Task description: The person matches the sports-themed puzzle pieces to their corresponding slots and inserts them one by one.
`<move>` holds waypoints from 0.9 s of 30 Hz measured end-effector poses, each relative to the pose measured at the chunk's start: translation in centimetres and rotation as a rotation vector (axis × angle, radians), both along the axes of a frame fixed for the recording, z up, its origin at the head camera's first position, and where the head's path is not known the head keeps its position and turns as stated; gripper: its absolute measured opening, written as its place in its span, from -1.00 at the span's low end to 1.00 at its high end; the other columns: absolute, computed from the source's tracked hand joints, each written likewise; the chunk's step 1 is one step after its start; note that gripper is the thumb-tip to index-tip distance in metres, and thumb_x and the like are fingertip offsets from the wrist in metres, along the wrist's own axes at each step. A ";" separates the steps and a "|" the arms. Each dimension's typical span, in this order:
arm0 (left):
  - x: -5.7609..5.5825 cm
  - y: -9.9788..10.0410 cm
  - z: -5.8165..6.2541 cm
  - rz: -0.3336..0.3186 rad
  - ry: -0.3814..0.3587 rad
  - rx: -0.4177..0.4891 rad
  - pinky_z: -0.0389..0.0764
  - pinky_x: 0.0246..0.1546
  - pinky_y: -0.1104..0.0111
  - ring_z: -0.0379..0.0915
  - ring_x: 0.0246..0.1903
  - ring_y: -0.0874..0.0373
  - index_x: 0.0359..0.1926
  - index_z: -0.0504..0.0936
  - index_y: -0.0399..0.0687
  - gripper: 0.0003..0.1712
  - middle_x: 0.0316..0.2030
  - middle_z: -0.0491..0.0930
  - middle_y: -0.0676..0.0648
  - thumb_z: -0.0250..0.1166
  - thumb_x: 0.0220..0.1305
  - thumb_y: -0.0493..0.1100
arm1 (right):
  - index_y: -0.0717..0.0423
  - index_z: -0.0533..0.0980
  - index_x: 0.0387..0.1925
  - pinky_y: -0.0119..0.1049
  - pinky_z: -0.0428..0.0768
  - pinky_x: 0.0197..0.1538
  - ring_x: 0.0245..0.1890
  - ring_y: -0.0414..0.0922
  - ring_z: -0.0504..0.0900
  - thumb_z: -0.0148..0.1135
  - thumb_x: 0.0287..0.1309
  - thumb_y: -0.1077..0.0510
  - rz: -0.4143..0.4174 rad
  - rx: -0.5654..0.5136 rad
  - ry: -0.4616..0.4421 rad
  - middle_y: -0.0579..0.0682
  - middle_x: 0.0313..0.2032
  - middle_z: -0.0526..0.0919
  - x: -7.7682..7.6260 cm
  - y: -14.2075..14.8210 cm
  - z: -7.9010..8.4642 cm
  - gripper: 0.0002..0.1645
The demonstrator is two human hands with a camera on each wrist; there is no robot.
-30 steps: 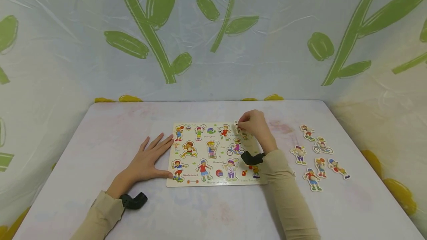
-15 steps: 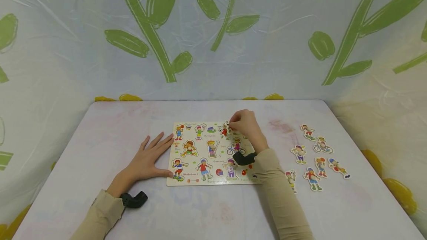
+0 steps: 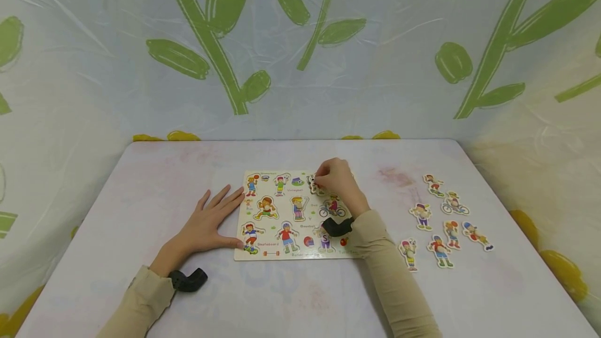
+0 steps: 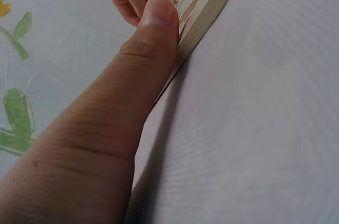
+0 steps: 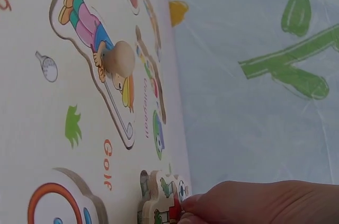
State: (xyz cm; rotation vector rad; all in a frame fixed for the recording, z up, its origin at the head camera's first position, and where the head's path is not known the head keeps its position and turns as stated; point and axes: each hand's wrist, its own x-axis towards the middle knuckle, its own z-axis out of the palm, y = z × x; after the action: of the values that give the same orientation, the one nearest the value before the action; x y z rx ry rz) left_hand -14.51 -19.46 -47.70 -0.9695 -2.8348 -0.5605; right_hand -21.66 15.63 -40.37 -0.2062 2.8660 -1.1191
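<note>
A wooden peg puzzle board [image 3: 284, 215] printed with sports figures lies on the table. My left hand [image 3: 205, 227] is spread flat at its left edge, thumb and fingertips touching the board. In the left wrist view, the thumb [image 4: 159, 15] rests against the board's edge. My right hand [image 3: 339, 181] pinches a soccer-player puzzle piece [image 5: 168, 197] over the matching recess in the top row; the fingers hide part of it. The right wrist view shows the piece against the board surface, still standing proud of it. Nearby, a golfer piece [image 5: 94, 30] with a round wooden knob sits in its recess.
Several loose knobbed figure pieces lie right of the board, among them a cyclist [image 3: 453, 204], a baseball player [image 3: 421, 216] and a volleyball player [image 3: 409, 254]. A runner piece [image 3: 266, 207] sits in the board. A flowered curtain [image 3: 328, 103] hangs behind the table.
My right hand has moved left along the board's top edge with the soccer-player piece and lowered it at the soccer recess. The left hand has stayed in place.
</note>
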 end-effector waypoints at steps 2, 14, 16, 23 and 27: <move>0.0 0.0 0.0 -0.001 -0.004 0.002 -0.29 0.41 -0.22 -0.20 0.52 -0.09 0.56 0.11 0.02 0.36 0.54 0.03 0.05 0.31 -0.14 0.62 | 0.22 0.67 -0.44 -0.28 0.56 -0.44 -0.53 -0.08 0.56 0.34 0.15 0.27 -0.003 0.007 0.003 0.05 -0.50 0.67 0.0 -0.1 -0.2 -0.91; 0.0 0.0 -0.1 -0.004 -0.002 0.003 -0.31 0.41 -0.21 -0.21 0.52 -0.09 0.56 0.09 0.04 0.37 0.54 0.03 0.06 0.30 -0.15 0.63 | 0.22 0.67 -0.44 -0.27 0.55 -0.39 -0.48 -0.07 0.55 0.36 0.13 0.27 -0.011 0.017 0.037 0.05 -0.48 0.67 -0.2 -0.3 -0.9 -0.92; 0.0 0.0 -0.1 -0.003 -0.004 -0.001 -0.30 0.41 -0.21 -0.21 0.53 -0.09 0.56 0.09 0.04 0.36 0.54 0.02 0.06 0.30 -0.14 0.63 | 0.22 0.68 -0.43 -0.28 0.55 -0.38 -0.48 -0.07 0.55 0.35 0.13 0.27 -0.010 0.011 0.033 0.04 -0.48 0.67 -0.3 -0.3 -1.0 -0.92; -0.1 0.0 -0.1 0.002 -0.014 -0.003 -0.30 0.41 -0.20 -0.22 0.53 -0.09 0.56 0.10 0.04 0.35 0.54 0.02 0.06 0.30 -0.13 0.63 | 0.20 0.67 -0.42 -0.28 0.56 -0.36 -0.47 -0.08 0.55 0.34 0.15 0.25 -0.010 0.016 0.011 0.04 -0.46 0.67 -0.5 -0.5 -1.2 -0.92; 0.0 0.0 0.0 0.001 -0.014 0.000 -0.30 0.41 -0.20 -0.21 0.52 -0.10 0.55 0.11 0.02 0.35 0.54 0.03 0.04 0.31 -0.13 0.62 | 0.20 0.67 -0.42 -0.28 0.56 -0.37 -0.47 -0.08 0.55 0.34 0.15 0.25 -0.013 0.016 0.005 0.04 -0.46 0.67 -0.4 -0.5 -1.2 -0.92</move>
State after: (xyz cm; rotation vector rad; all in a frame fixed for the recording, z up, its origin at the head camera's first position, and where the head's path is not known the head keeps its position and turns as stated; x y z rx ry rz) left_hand -14.52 -19.45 -47.68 -0.9674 -2.8479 -0.5695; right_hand -22.04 15.10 -41.60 -0.1899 2.8838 -1.0997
